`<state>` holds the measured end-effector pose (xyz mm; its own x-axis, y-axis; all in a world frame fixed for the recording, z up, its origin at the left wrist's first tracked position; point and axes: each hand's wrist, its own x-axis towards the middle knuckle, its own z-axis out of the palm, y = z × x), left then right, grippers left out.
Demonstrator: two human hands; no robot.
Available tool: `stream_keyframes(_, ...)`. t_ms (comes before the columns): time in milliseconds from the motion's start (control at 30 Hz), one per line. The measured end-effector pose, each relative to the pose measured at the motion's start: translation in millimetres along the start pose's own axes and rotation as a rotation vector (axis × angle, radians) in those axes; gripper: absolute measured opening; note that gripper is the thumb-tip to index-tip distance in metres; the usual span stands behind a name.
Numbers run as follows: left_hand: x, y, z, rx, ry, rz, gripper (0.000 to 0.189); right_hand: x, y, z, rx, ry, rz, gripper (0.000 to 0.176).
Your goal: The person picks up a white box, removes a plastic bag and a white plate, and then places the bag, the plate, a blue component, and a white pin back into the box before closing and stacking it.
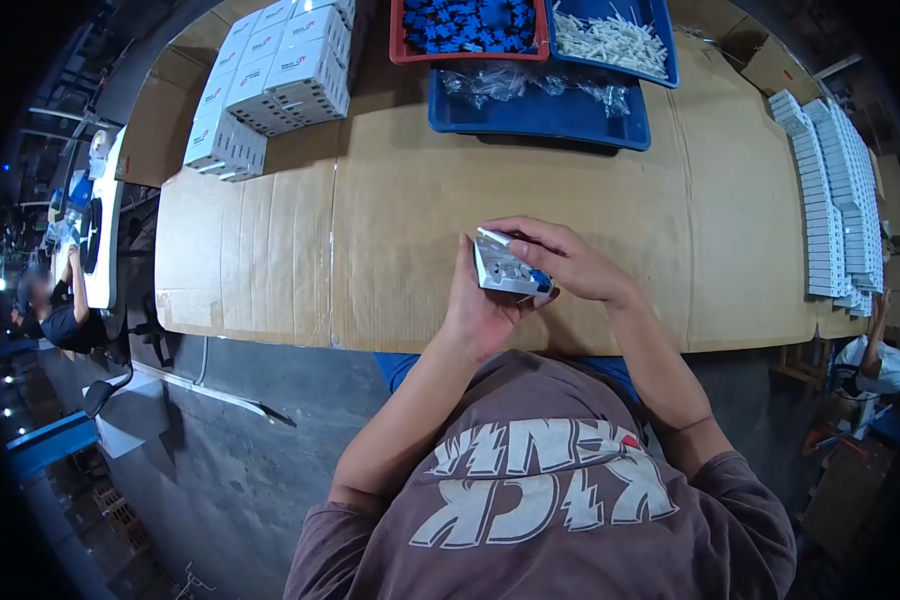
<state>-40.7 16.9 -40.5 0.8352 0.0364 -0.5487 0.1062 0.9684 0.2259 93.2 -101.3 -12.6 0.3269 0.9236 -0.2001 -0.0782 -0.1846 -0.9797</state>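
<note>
The left hand [475,315] cups a white plastic unit [502,268] above the table's [390,230] near edge, and the right hand [570,262] pinches its top. Red marks on the far-left boxes [270,80] are too small to read.

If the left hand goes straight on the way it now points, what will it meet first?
Probably the blue tray of clear bags: the left hand, holding the white part, points away over bare cardboard towards it. Depth is unclear.
</note>
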Motion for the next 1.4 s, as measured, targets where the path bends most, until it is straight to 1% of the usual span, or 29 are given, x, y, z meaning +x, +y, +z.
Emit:
stream_keyframes(67,-2,0,4,0.016,0.038,0.002,0.071,0,6,4,0.012,0.008,0.009,0.049)
stream_keyframes(167,1,0,-1,0.009,0.043,-0.013,0.070,1,3,1,0.053,-0.025,0.138,0.051)
stream_keyframes(267,5,-1,-8,-0.025,-0.005,-0.034,0.070,5,12,-5,-0.003,-0.056,0.001,0.049)
stream_keyframes(333,5,-1,-9,-0.039,-0.052,-0.055,0.070,9,18,-9,0.085,-0.045,0.035,0.046)
stream_keyframes(367,5,-2,-8,-0.040,-0.035,-0.049,0.071,10,20,-10,0.130,-0.040,0.051,0.045)
stream_keyframes(467,6,-2,-3,-0.048,0.005,-0.037,0.072,11,20,-11,0.101,-0.050,0.058,0.043)
stream_keyframes(567,8,-3,-4,-0.055,0.019,-0.048,0.072,12,27,-14,0.039,-0.040,-0.014,0.045)
stream_keyframes(667,11,-4,-7,-0.053,0.029,-0.065,0.071,8,19,-14,0.041,-0.025,0.040,0.047)
stream_keyframes(767,13,-3,-5,-0.055,0.038,-0.077,0.070,6,16,-14,0.068,-0.006,0.094,0.042)
stream_keyframes(967,13,-4,-1,-0.060,0.068,-0.110,0.069,6,22,-17,0.039,0.025,0.095,0.045)
stream_keyframes(1067,11,-3,1,-0.048,0.062,-0.119,0.070,7,20,-17,0.031,0.007,0.125,0.046)
stream_keyframes(1267,16,-3,-8,-0.089,0.050,-0.158,0.071,10,32,-16,-0.011,-0.005,0.086,0.048)
stream_keyframes(1367,16,-3,-6,-0.062,0.075,-0.148,0.072,9,23,-15,-0.014,-0.009,0.152,0.048)
stream_keyframes(1400,16,-3,-6,-0.056,0.082,-0.145,0.072,10,25,-13,-0.038,-0.009,0.133,0.047)
